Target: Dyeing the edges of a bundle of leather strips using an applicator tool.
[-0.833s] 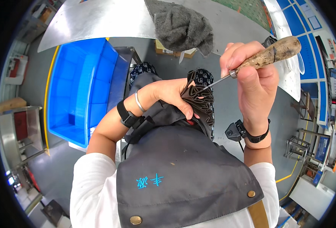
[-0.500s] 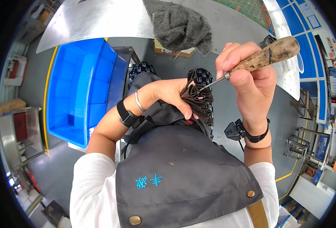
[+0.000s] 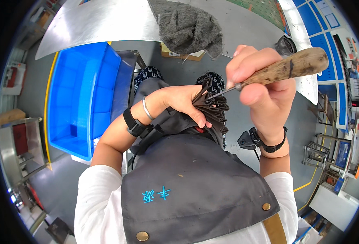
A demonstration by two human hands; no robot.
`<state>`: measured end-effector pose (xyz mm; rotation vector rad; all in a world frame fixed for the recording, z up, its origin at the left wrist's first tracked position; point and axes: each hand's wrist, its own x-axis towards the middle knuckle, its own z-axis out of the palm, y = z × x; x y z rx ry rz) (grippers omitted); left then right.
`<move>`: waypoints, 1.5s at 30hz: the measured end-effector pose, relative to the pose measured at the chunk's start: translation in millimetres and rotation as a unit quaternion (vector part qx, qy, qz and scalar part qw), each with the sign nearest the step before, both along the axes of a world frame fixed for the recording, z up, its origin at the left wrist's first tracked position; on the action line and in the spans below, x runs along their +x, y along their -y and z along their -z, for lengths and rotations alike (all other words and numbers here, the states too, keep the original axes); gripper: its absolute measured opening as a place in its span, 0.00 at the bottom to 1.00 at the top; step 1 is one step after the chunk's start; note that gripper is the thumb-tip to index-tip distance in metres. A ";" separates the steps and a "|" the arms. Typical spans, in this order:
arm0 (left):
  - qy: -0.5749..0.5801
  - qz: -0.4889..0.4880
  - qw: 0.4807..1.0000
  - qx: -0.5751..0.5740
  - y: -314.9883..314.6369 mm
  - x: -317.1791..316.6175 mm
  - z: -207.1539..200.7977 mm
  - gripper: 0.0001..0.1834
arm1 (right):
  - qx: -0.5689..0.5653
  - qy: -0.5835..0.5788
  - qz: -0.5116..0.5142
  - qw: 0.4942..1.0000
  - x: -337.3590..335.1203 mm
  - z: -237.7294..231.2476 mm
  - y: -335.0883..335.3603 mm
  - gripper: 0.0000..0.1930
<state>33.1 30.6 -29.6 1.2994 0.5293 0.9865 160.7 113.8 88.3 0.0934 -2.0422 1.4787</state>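
- Desk of bare, shiny metal, crossing the view ahead of me, its near edge bowed by the lens.
- Blue tub, deep and open-topped, to the left of my legs.
- Grey apron over my chest and lap, with blue stitching and brass-coloured studs.
- Grey cloth, rumpled, draped over the near edge of the desk.
- Left grip, closed around a bundle, my thumb on its near side; most of my fingers are hidden by it.
- Right grip, closed around a wooden handle, thumb and fingers pressing from opposite sides near its metal collar.
- Pleated brown bundle, above my lap, its folds fanned toward my right.
- Wooden-handled tool, slanting down leftward, its thin shaft meeting the folds; I cannot tell how deep the tip sits.
- Silvery bracelet on my left wrist.
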 end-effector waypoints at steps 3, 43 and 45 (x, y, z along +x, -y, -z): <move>0.022 0.006 0.999 -0.042 -0.8 -1.1 2.6 0.22 | -0.029 0.016 0.030 0.999 0.4 -5.4 -2.3 0.20; -0.120 -0.215 0.969 -0.035 11.6 -7.3 -8.4 0.05 | 0.047 -0.098 0.275 0.955 52.5 45.2 -76.1 0.06; -0.164 -0.119 0.974 0.097 4.9 -9.9 -30.7 0.06 | 0.077 -0.101 0.210 0.969 52.6 52.8 -62.3 0.10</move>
